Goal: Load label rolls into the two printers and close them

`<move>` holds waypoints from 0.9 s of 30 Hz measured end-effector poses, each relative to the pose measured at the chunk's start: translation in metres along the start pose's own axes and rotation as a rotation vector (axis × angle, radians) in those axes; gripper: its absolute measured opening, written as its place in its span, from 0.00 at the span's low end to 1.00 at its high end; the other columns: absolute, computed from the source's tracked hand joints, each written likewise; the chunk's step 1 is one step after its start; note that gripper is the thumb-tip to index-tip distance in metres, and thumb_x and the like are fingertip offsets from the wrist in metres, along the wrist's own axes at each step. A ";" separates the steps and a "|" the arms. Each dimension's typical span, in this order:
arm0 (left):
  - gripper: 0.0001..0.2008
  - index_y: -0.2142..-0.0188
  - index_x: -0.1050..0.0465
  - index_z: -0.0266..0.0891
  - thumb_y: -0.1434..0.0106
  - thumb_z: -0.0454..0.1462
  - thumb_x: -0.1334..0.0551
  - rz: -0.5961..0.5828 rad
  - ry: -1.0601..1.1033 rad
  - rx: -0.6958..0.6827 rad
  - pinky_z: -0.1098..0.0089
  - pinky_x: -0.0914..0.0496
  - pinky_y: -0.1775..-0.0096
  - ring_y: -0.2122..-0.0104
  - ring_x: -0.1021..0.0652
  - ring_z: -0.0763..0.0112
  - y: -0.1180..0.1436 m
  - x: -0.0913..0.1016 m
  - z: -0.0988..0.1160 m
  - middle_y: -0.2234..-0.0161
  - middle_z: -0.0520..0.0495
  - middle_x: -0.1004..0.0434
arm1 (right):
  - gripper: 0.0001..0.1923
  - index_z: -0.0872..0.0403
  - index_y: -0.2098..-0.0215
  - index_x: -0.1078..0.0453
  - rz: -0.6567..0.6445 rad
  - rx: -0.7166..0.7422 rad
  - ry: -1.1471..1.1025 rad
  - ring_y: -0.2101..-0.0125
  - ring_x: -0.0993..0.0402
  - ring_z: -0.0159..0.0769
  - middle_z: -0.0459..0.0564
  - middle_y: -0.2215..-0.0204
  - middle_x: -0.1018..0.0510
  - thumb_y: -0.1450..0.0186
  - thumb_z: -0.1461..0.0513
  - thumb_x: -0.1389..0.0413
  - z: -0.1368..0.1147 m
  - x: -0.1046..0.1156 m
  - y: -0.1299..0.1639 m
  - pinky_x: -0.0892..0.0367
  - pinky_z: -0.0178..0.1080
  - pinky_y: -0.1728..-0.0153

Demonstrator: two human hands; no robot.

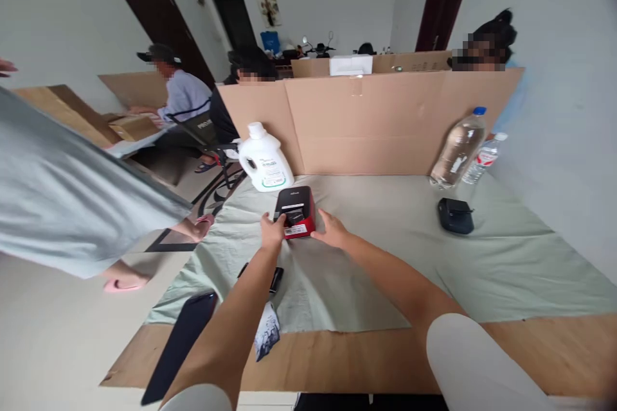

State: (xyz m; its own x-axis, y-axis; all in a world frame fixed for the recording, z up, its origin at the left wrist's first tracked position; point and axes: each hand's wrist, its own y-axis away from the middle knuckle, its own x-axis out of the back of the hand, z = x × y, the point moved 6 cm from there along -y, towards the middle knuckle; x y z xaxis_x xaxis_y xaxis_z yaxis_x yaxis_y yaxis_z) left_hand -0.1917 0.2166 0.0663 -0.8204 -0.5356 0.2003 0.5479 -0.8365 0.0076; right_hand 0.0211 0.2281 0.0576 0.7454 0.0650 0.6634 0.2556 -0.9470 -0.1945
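Observation:
A black and red box [299, 199] with a white label on its near edge lies on the green cloth in front of me. My left hand [273, 230] grips its left near corner, thumb on the top and fingers along the side. At the box's right side, my right hand [333, 231] is open, thumb and fingers apart; whether its fingertips touch the box I cannot tell. Behind the box stands a white jug [267, 164]. Under my left forearm a small black item [276, 280] is partly hidden, and a patterned cloth or packet [268, 332] lies nearer me.
A cardboard panel [366, 125] stands across the table's far side. At right are a large clear bottle [457, 153], a smaller bottle [483, 159] and a black case [456, 216]. A dark flat object [180, 347] lies front left. Several people are nearby, one [81, 186] close at left.

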 end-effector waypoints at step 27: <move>0.30 0.36 0.46 0.41 0.33 0.49 0.47 -0.886 -0.781 -0.892 0.49 0.56 0.35 0.33 0.49 0.57 0.278 -0.113 -0.024 0.33 0.42 0.48 | 0.37 0.53 0.47 0.37 0.317 -0.568 0.417 0.56 0.30 0.50 0.59 0.55 0.29 0.50 0.45 0.39 0.122 0.196 0.183 0.35 0.48 0.55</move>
State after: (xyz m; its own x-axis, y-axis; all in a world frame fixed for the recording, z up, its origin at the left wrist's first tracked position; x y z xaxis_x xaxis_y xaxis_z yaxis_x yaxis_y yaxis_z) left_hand 0.0496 0.0422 0.0224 -0.3739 0.1305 0.9182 -0.5889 -0.7983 -0.1264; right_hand 0.2892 0.1063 0.0638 0.4077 -0.2535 0.8772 -0.3702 -0.9241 -0.0950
